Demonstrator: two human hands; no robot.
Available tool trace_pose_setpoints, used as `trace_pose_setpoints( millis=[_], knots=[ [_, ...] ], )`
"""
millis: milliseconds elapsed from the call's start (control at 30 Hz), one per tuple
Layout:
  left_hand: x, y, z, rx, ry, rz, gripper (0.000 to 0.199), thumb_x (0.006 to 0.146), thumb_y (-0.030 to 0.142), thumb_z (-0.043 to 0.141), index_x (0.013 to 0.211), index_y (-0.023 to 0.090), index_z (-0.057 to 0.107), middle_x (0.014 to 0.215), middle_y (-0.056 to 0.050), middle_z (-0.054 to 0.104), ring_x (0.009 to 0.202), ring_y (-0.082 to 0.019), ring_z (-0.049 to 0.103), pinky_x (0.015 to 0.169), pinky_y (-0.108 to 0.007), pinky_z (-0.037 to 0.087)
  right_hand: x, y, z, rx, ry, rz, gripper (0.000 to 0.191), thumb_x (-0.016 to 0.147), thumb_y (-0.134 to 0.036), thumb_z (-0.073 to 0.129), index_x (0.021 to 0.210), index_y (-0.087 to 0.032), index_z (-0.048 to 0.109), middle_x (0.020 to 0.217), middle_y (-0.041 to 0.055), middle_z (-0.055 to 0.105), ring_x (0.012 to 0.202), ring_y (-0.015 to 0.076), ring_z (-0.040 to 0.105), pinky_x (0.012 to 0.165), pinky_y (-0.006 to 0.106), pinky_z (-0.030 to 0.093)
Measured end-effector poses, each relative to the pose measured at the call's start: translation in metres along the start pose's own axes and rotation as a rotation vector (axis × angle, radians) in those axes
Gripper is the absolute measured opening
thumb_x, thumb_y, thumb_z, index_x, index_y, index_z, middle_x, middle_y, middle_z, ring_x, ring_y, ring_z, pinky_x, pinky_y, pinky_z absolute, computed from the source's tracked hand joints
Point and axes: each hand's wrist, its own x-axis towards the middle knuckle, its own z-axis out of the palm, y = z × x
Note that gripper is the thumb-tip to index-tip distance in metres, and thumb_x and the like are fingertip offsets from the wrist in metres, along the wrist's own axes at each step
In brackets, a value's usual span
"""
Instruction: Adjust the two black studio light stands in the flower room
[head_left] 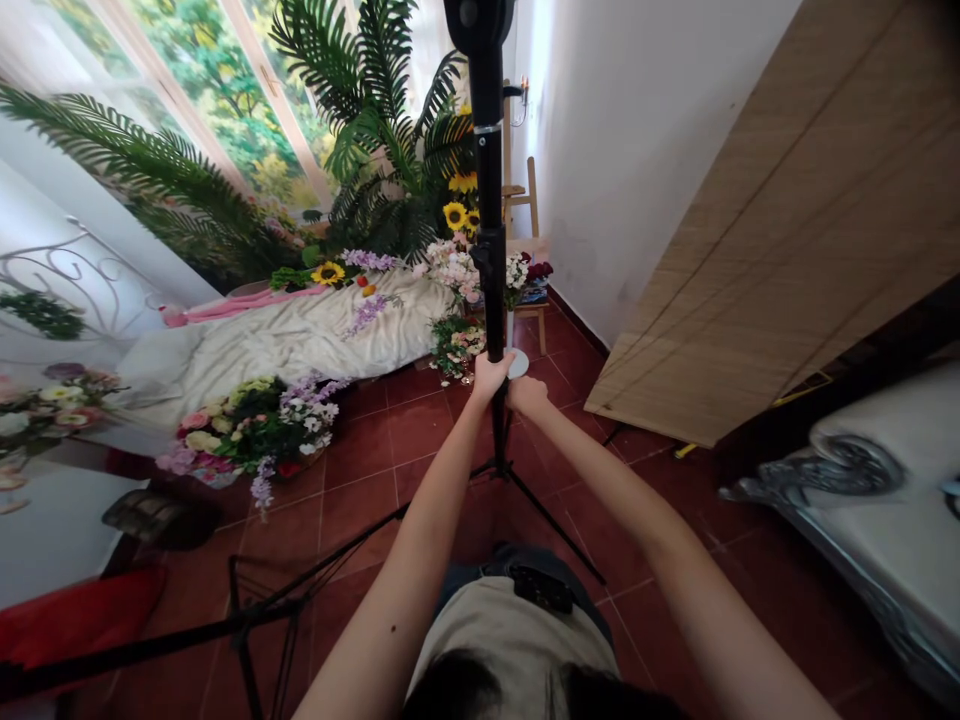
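Observation:
A black light stand [490, 300] rises upright in front of me, its dark head at the top edge of the view and its legs spread on the floor. My left hand [493, 377] is wrapped round the pole low down, thumb along its side. Just to the right and slightly lower, my right hand [528, 396] is closed against the same pole; what its fingers pinch there is hidden. A small white disc [516, 362] shows just behind my hands. Beyond the pole are a flower bunch [454, 265] and a wooden easel [534, 195].
A second black stand [270, 612] slants across the lower left. Flower arrangements [240, 430] edge a cream-draped bed [300, 335]. A wood-slat panel [735, 240] leans at the right, above an ornate silver-framed seat [862, 470]. Red tiles [360, 500] cover the floor.

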Motion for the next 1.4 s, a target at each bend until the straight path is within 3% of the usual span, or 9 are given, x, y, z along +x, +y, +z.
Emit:
trace_pose_setpoints(
  millis=[100, 200, 467, 767, 967, 1067, 1200, 1300, 1400],
  knots=[
    [0.0, -0.002, 0.001, 0.016, 0.01, 0.006, 0.025, 0.065, 0.033, 0.067, 0.054, 0.015, 0.054, 0.047, 0.002, 0.05, 0.046, -0.009, 0.046, 0.049, -0.022, 0.037, 0.01, 0.004, -0.001, 0.022, -0.105, -0.007, 0.032, 0.083, -0.031, 0.054, 0.107, -0.013, 0.065, 0.103, 0.0173, 0.066, 0.101, 0.0272, 0.061, 0.087, 0.037, 0.046],
    [0.0, -0.001, 0.002, 0.028, 0.01, -0.005, 0.025, 0.064, 0.032, 0.067, 0.054, 0.015, 0.054, 0.046, 0.002, 0.05, 0.045, -0.009, 0.046, 0.048, -0.021, 0.036, 0.02, 0.008, -0.001, 0.123, -0.348, -0.039, 0.025, 0.084, -0.027, 0.05, 0.086, -0.009, 0.067, 0.077, 0.0146, 0.069, 0.075, 0.0221, 0.066, 0.075, 0.033, 0.049],
    [-0.001, -0.001, 0.002, 0.03, -0.004, -0.029, 0.023, 0.067, 0.034, 0.066, 0.06, 0.014, 0.058, 0.048, 0.002, 0.05, 0.046, -0.009, 0.046, 0.049, -0.022, 0.037, 0.037, 0.028, 0.006, 0.386, -0.694, -0.137, 0.026, 0.086, -0.026, 0.043, 0.065, -0.014, 0.052, 0.051, 0.0061, 0.06, 0.037, 0.0073, 0.043, 0.038, 0.017, 0.03],
    [0.0, -0.003, 0.0, 0.056, -0.038, 0.014, 0.03, 0.068, 0.037, 0.068, 0.055, 0.014, 0.055, 0.052, -0.001, 0.053, 0.052, -0.011, 0.05, 0.057, -0.025, 0.041, 0.043, 0.033, 0.016, 0.535, -0.748, -0.122, 0.029, 0.087, -0.031, 0.044, 0.061, -0.017, 0.043, 0.051, 0.0051, 0.06, 0.037, 0.0058, 0.042, 0.037, 0.016, 0.027],
    [-0.032, -0.019, -0.014, -0.029, -0.074, 0.12, 0.04, 0.074, 0.043, 0.065, 0.103, 0.016, 0.057, 0.101, -0.008, 0.063, 0.093, -0.017, 0.059, 0.086, -0.031, 0.045, 0.034, 0.03, 0.01, 0.531, -0.736, -0.104, 0.027, 0.087, -0.028, 0.04, 0.062, -0.017, 0.044, 0.051, 0.0053, 0.06, 0.037, 0.0068, 0.044, 0.038, 0.016, 0.029],
    [-0.071, -0.041, -0.039, -0.077, -0.105, 0.123, 0.056, 0.076, 0.041, 0.063, 0.124, 0.02, 0.045, 0.126, -0.011, 0.052, 0.114, -0.02, 0.051, 0.096, -0.035, 0.041, 0.026, 0.029, 0.007, 0.522, -0.694, -0.134, 0.03, 0.087, -0.026, 0.037, 0.059, -0.016, 0.045, 0.047, 0.0046, 0.059, 0.033, 0.0061, 0.041, 0.036, 0.016, 0.027],
    [-0.139, -0.086, -0.098, -0.097, -0.095, -0.186, 0.048, 0.071, 0.046, 0.064, 0.108, 0.018, 0.055, 0.104, -0.012, 0.063, 0.086, -0.019, 0.063, 0.081, -0.035, 0.049, 0.019, 0.028, 0.009, 0.585, -0.66, -0.129, 0.032, 0.084, -0.029, 0.039, 0.055, -0.016, 0.045, 0.046, 0.0072, 0.061, 0.032, 0.0068, 0.043, 0.035, 0.016, 0.028],
    [-0.191, -0.118, -0.162, -0.106, 0.0, -0.434, 0.041, 0.065, 0.051, 0.067, 0.085, 0.015, 0.061, 0.08, -0.009, 0.066, 0.075, -0.019, 0.064, 0.072, -0.034, 0.05, 0.02, 0.027, 0.016, 0.617, -0.644, -0.112, 0.034, 0.083, -0.032, 0.041, 0.053, -0.016, 0.046, 0.046, 0.0101, 0.062, 0.033, 0.009, 0.048, 0.036, 0.017, 0.035],
    [-0.24, -0.13, -0.246, -0.049, 0.219, -0.556, 0.04, 0.058, 0.051, 0.07, 0.074, 0.015, 0.062, 0.071, -0.007, 0.066, 0.071, -0.02, 0.064, 0.068, -0.033, 0.051, 0.022, 0.029, 0.026, 0.65, -0.609, -0.126, 0.038, 0.082, -0.038, 0.041, 0.051, -0.017, 0.046, 0.048, 0.0115, 0.062, 0.034, 0.01, 0.05, 0.038, 0.019, 0.037]
  ],
)
